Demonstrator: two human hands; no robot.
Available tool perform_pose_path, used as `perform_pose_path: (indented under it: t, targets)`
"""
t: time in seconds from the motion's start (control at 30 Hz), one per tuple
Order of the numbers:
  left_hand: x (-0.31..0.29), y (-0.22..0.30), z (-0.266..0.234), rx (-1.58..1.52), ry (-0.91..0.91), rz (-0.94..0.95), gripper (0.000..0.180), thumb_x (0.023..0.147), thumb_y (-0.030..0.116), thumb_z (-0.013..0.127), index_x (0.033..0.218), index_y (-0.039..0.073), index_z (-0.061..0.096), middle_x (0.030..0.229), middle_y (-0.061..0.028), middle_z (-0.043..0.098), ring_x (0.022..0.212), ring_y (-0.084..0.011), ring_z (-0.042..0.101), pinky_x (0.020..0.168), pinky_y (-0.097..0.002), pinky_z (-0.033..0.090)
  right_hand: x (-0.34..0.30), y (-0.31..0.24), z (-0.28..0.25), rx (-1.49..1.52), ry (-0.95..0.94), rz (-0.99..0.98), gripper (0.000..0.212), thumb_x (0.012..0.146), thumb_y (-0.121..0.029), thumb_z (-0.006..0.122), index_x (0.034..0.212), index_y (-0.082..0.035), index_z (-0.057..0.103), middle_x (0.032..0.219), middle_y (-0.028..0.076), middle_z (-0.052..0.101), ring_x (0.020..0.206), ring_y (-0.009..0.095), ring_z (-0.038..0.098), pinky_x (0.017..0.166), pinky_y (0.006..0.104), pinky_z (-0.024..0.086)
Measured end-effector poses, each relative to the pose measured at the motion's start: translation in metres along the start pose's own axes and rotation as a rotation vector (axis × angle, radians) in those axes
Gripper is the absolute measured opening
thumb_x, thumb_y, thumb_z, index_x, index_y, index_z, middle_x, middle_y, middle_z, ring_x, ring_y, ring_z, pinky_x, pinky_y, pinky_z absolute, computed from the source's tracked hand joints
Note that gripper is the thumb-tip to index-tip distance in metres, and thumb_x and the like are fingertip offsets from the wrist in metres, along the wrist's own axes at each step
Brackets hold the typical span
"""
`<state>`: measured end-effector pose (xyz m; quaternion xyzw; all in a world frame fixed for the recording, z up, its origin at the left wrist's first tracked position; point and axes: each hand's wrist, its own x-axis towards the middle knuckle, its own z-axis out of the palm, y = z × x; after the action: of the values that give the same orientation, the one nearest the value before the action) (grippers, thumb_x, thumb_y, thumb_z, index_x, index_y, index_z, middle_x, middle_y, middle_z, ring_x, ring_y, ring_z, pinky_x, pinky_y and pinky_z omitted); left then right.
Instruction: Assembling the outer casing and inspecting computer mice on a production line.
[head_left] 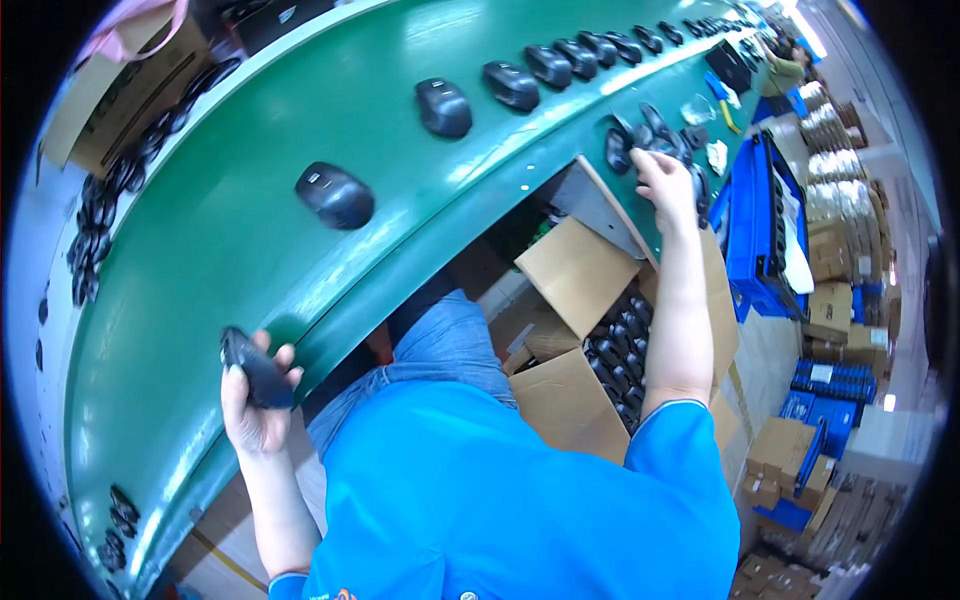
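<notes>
My left hand [258,420] grips a black computer mouse [256,370] over the near edge of the green bench, thumb on one side and fingers on the other. My right hand [667,186] reaches to a cluster of black mouse-shaped pieces [655,128] at the right end of the bench. Its fingers are drawn together at the cluster; what they hold, if anything, is too small to make out. Beside them lies a dark rounded piece [618,150]. A single black mouse [335,195] rests on the green surface between my hands.
More black mice [512,86] form a row along the green bench [200,260], stretching to the far right. An open cardboard box [575,400] below holds several mice. A blue crate [757,225] stands at the right. Another person [785,70] is at the far end.
</notes>
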<state>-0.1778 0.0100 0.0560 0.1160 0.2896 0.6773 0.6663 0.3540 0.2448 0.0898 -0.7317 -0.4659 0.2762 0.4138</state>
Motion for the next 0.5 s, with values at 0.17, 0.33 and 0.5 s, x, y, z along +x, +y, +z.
perform_pose_path:
  t: [0.17, 0.33, 0.5]
  targets:
    - [0.020, -0.011, 0.024, 0.042, -0.138, -0.044, 0.061, 0.096, 0.025, 0.058, 0.146, 0.009, 0.028, 0.140, -0.0228, 0.042, 0.118, -0.0390, 0.055, 0.092, -0.0547, 0.053, -0.002, 0.007, -0.006, 0.425, -0.148, 0.163, 0.040, 0.088, -0.027, 0.072, 0.114, 0.002, 0.062, 0.099, 0.008, 0.064, 0.087, 0.018, 0.062, 0.075, 0.0314, 0.052]
    - [0.031, -0.017, 0.065, -0.111, -0.191, -0.090, 0.067, 0.094, 0.024, 0.060, 0.149, 0.015, 0.024, 0.137, -0.0213, 0.045, 0.120, -0.0366, 0.054, 0.097, -0.0595, 0.048, -0.043, -0.017, 0.018, 0.517, -0.250, 0.135, 0.033, 0.092, -0.017, 0.066, 0.117, 0.003, 0.059, 0.101, 0.009, 0.064, 0.087, 0.019, 0.063, 0.076, 0.0301, 0.054]
    - [0.031, -0.022, 0.071, -0.137, -0.148, 0.008, 0.071, 0.091, 0.022, 0.064, 0.149, 0.016, 0.024, 0.132, -0.0194, 0.049, 0.114, -0.0321, 0.056, 0.096, -0.0560, 0.049, -0.158, -0.085, 0.104, 0.445, -0.527, -0.149, 0.039, 0.087, 0.003, 0.062, 0.125, 0.006, 0.054, 0.110, 0.011, 0.062, 0.094, 0.016, 0.062, 0.079, 0.0272, 0.055]
